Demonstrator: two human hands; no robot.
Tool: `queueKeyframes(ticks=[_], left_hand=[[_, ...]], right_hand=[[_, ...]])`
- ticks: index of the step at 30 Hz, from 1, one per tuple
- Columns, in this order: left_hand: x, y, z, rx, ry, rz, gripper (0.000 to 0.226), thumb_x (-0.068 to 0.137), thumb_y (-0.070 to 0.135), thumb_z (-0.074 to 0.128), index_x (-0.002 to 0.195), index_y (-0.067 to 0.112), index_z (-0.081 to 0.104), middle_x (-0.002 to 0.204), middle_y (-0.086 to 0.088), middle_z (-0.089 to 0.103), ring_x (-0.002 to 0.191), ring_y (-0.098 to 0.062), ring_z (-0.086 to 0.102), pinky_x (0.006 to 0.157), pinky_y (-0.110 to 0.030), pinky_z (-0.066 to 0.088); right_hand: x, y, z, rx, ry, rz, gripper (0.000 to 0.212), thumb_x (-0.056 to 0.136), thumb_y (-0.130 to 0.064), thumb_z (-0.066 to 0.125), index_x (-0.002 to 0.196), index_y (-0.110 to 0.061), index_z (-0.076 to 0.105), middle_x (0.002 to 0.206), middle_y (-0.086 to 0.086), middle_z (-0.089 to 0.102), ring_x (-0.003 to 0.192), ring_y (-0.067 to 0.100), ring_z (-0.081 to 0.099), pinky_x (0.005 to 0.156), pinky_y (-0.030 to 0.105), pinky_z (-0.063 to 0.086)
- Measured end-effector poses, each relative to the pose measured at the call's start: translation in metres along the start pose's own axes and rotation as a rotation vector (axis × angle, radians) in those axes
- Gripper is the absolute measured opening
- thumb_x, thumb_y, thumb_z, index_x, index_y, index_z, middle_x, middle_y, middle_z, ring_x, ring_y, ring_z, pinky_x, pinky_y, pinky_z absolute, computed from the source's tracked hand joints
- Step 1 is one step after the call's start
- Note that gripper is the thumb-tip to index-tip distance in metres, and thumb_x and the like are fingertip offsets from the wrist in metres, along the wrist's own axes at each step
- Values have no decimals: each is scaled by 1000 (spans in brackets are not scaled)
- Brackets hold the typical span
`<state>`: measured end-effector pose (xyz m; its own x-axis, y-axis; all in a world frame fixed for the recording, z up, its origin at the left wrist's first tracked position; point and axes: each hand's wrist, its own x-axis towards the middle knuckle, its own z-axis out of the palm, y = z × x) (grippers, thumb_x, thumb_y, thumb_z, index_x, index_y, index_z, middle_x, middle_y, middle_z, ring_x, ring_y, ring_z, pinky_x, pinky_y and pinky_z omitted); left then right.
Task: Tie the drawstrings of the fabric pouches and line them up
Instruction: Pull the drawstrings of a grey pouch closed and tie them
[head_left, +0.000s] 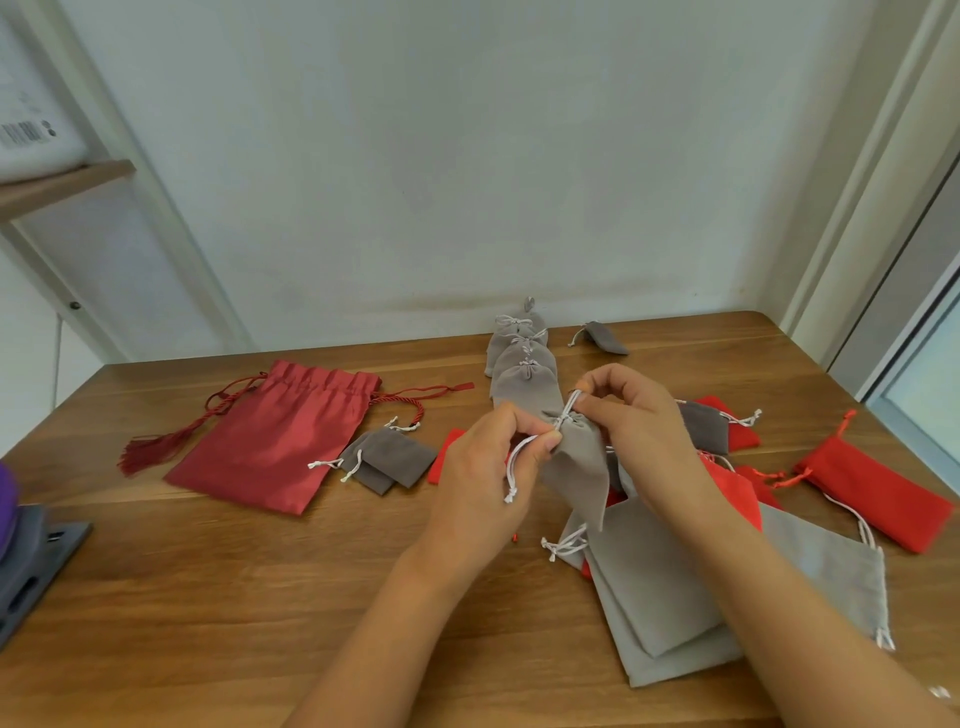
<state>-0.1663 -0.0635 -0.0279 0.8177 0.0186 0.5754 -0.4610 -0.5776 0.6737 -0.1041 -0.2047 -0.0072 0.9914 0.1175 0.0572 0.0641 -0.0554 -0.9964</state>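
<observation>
Mid-knot, it seems: left hand (483, 467) and right hand (636, 421) each pinch the white drawstring (570, 404) of a small grey pouch (582, 462) held above the mid tabletop (234, 597); next, pull it snug and lay it nearest in the far tied row (524, 376).

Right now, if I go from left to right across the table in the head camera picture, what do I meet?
Big dark red pouch, small dark grey pouches, left hand, light grey pouch held up, right hand, long red pouch.
</observation>
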Motion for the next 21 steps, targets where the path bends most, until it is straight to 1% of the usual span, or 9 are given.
queueKeyframes(ticks=[2,5,9,13,15,16,17,19,21], left_hand=[[0,1,0,13,-10,15,10,92,22,60,89,13,63,81,8,65,79,-3,60,68,-8,42],[0,3,1,40,-11,59,15,93,25,57,90,12,63,84,7,65,81,-2,59,69,-7,42],[1,4,1,44,-6,72,14,93,24,57,92,12,63,85,9,65,83,0,59,70,-6,42],[-1,6,3,-128,48,-84,3,92,18,61,92,17,63,89,10,66,89,-8,63,73,-15,48],[1,9,4,-295,97,-199,4,92,18,62,89,20,62,96,8,69,94,-12,65,74,-21,52],[3,10,3,-386,140,-271,8,91,14,63,84,18,63,98,7,70,92,-10,66,72,-21,51],[6,10,2,-474,191,-348,13,90,9,63,78,16,63,96,4,72,85,-8,66,67,-18,49],[11,10,-4,-631,253,-475,28,86,1,64,63,17,64,78,-3,71,59,-5,58,52,-15,41],[14,8,-8,-747,262,-560,34,81,4,68,52,22,63,59,-7,57,49,-7,44,44,-15,32]], right_hand=[[0,1,2,101,-5,97,21,88,4,56,73,-11,60,67,6,58,60,14,51,57,27,41],[-1,-3,1,276,-86,265,19,91,0,54,76,-10,59,65,4,59,53,12,54,51,25,45],[-1,-2,1,331,-85,294,19,93,-3,54,76,-11,60,64,4,61,54,13,56,54,27,46],[0,-3,-3,274,-144,179,17,92,0,53,79,-9,60,67,4,60,56,12,55,53,23,45],[-2,-3,-1,203,-176,96,13,92,1,54,82,-6,59,68,5,59,55,10,53,51,20,43],[-4,-2,1,152,-189,50,10,92,0,55,84,-4,59,67,5,57,54,10,51,50,20,41],[-6,-1,4,98,-197,-8,7,92,-1,57,85,-3,59,66,6,55,53,8,50,49,18,40],[-9,2,8,-18,-198,-136,7,92,-3,59,84,-3,59,65,5,56,52,6,50,51,21,41],[-11,3,10,-98,-205,-214,7,91,-9,61,85,-6,60,66,6,58,55,8,52,52,30,43]])
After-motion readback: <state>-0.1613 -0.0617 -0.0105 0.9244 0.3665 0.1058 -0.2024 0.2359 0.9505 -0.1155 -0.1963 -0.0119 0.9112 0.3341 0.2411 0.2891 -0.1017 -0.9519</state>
